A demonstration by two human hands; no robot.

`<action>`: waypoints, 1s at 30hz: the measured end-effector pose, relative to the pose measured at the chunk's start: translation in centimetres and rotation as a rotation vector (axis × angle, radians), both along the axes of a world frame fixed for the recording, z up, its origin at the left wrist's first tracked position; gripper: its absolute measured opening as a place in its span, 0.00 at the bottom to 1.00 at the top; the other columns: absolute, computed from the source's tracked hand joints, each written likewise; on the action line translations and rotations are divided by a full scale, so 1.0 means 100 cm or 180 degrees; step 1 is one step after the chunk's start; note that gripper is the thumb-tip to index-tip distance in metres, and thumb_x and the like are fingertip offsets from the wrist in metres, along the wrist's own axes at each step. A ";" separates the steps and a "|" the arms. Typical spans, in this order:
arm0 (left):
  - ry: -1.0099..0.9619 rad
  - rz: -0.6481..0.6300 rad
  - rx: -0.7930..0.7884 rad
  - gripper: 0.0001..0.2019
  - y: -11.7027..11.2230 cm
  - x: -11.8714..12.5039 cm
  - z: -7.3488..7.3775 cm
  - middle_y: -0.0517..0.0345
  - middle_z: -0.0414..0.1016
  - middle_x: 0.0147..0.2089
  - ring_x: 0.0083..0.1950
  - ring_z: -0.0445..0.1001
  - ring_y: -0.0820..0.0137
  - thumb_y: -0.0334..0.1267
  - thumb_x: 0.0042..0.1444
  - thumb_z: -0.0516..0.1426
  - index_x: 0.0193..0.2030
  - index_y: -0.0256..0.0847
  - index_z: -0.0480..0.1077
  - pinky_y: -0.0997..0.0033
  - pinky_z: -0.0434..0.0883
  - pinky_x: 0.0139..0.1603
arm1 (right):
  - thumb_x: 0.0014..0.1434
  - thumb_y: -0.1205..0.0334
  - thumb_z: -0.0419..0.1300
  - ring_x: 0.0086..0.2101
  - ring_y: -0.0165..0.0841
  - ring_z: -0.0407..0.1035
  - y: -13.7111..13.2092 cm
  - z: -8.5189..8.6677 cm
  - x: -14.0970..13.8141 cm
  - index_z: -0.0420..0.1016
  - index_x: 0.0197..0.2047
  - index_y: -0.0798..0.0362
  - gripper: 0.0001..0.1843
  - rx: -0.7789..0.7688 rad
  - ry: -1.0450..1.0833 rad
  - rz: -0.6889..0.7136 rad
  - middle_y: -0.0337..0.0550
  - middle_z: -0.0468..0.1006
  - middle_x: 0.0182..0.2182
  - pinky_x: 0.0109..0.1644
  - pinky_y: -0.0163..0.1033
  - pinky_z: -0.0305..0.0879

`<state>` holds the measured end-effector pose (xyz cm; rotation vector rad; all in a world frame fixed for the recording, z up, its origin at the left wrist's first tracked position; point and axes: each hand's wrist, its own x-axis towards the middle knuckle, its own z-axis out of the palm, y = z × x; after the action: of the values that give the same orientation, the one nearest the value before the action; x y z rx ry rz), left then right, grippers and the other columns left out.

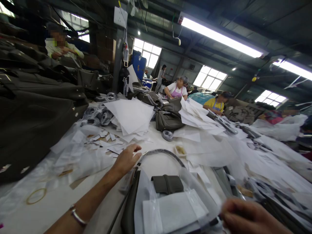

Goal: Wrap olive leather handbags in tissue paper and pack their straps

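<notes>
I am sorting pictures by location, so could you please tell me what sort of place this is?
Probably a bag workshop or factory: several dark bags lie among piles of white paper, other people are at work nearby, and tube lights hang overhead.

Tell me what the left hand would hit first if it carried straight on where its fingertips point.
The left hand would probably meet the arched bag handle first, just beyond its fingertips; depth is unclear, so it might pass above it.
</notes>
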<state>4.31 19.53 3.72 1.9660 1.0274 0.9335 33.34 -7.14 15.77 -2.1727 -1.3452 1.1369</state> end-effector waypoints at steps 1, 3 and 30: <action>0.0115 -0.0095 0.0019 0.15 0.002 0.007 0.002 0.50 0.78 0.47 0.49 0.76 0.59 0.43 0.53 0.54 0.44 0.41 0.73 0.62 0.71 0.49 | 0.55 0.33 0.59 0.36 0.39 0.77 0.030 0.001 0.006 0.78 0.36 0.42 0.22 0.0113 0.0013 0.0066 0.45 0.79 0.33 0.36 0.42 0.74; 0.0346 -0.0250 0.0016 0.17 0.005 0.020 0.003 0.48 0.77 0.52 0.53 0.74 0.58 0.42 0.53 0.56 0.48 0.40 0.73 0.60 0.69 0.54 | 0.58 0.41 0.59 0.36 0.38 0.76 0.100 -0.002 0.012 0.78 0.34 0.50 0.20 0.0707 -0.0207 0.0312 0.44 0.81 0.33 0.41 0.41 0.74; 0.1027 -0.0944 -0.0047 0.26 0.020 0.045 -0.031 0.56 0.74 0.47 0.51 0.70 0.62 0.28 0.47 0.52 0.53 0.48 0.72 0.65 0.65 0.55 | 0.55 0.62 0.62 0.44 0.34 0.73 0.311 -0.052 0.058 0.79 0.50 0.47 0.18 0.0978 -0.1951 0.0607 0.39 0.81 0.44 0.49 0.33 0.65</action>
<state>8.82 21.48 0.57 2.2270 0.8743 0.4557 39.11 23.96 10.52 -2.2739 -1.8584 0.2681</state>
